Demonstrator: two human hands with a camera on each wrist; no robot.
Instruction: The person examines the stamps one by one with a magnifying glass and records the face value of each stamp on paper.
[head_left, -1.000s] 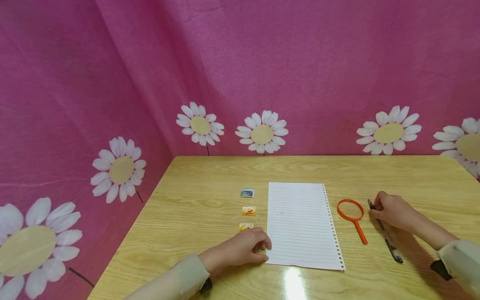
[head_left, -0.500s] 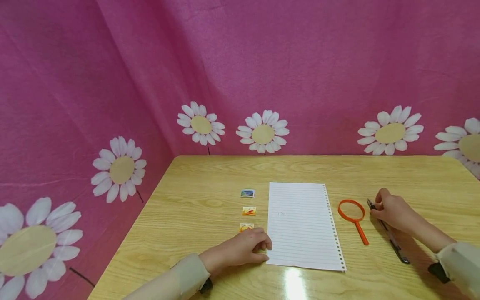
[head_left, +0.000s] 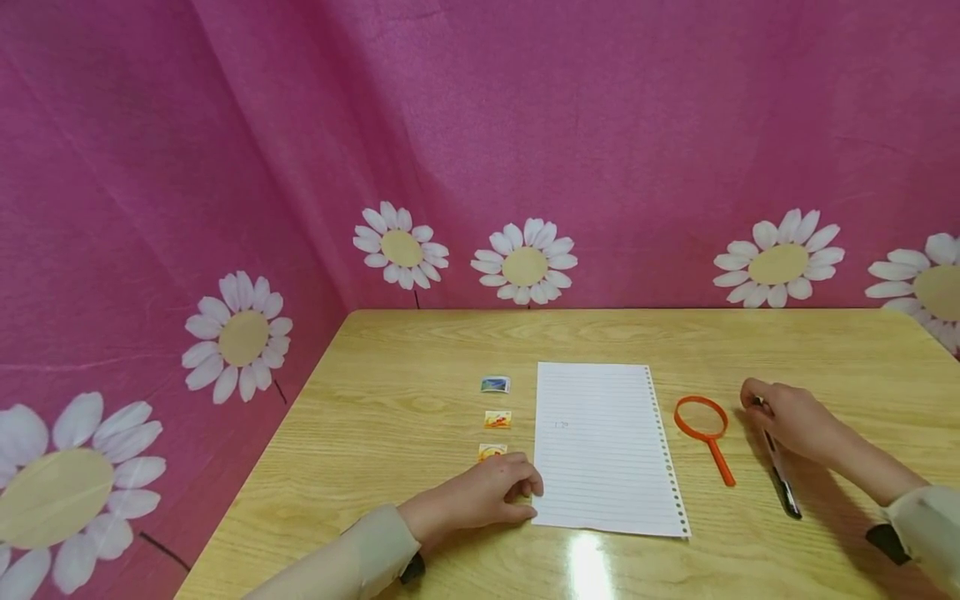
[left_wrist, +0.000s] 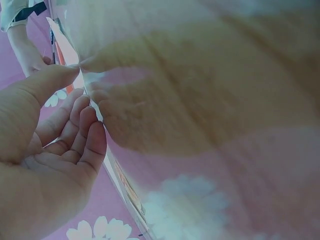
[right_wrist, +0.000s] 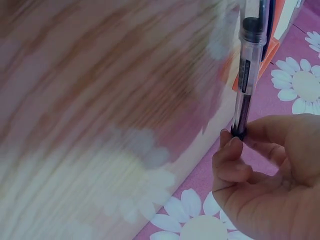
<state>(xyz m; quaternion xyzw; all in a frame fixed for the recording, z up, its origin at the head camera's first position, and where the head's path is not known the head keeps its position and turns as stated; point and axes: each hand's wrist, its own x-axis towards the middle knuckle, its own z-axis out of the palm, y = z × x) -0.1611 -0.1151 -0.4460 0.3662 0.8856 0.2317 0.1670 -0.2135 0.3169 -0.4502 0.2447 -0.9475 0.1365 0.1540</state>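
My right hand (head_left: 791, 417) pinches one end of a clear-barrelled pen (head_left: 777, 471) between thumb and fingertips. In the right wrist view the pen (right_wrist: 248, 75) stretches away from the fingertips, its dark end piece gripped. My left hand (head_left: 487, 492) rests at the lower left edge of a white lined sheet (head_left: 600, 467), fingers loosely bent and holding nothing. Its thumb and fingertips touch the surface in the left wrist view, where the hand (left_wrist: 60, 125) shows palm side. Faint small writing sits near the sheet's left margin.
Left of the sheet lie a blue stamp-like picture (head_left: 495, 384), an orange one (head_left: 497, 420) and a yellow one (head_left: 492, 452), this last partly behind the left hand. An orange magnifying glass (head_left: 718, 458) lies between sheet and pen. A pink flowered curtain (head_left: 615, 150) borders the wooden table (head_left: 405, 358).
My right hand has shifted slightly to the right, and the pen has turned a little, its far end now under the fingers. The left hand and sheet stay in place.
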